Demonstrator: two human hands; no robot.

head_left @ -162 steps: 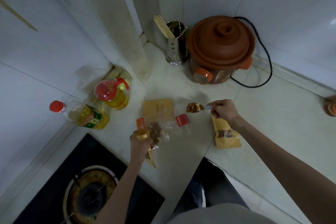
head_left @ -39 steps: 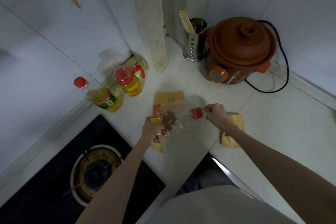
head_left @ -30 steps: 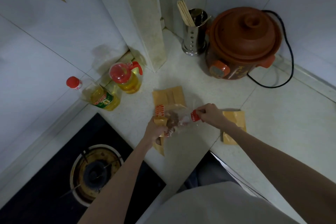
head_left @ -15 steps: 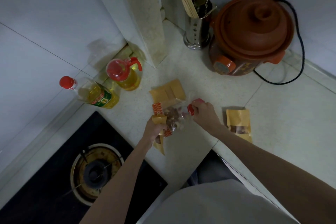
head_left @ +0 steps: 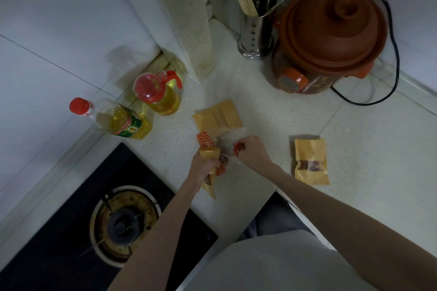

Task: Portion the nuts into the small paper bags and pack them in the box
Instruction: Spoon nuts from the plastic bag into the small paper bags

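My left hand (head_left: 203, 166) grips a small brown paper bag (head_left: 209, 154) by its upper part, and the bag's lower end hangs toward the counter edge. Against it is a clear plastic nut bag (head_left: 222, 143) with orange and red print and dark nuts inside. My right hand (head_left: 253, 151) pinches the red-printed edge of that plastic bag, close to my left hand. A filled small paper bag (head_left: 311, 160) with nuts showing through its window lies flat on the counter to the right. Flat empty paper bags (head_left: 217, 116) lie just behind my hands.
Two oil bottles (head_left: 119, 123) (head_left: 159, 95) stand at the left by the wall. A brown clay cooker (head_left: 331, 38) with a black cord and a steel chopstick holder (head_left: 257, 23) sit in the back corner. A gas burner (head_left: 123, 222) is at the lower left.
My right hand moved left off the filled paper bag to the plastic nut bag and drew its red edge toward my left hand. The filled bag now lies uncovered on the right.
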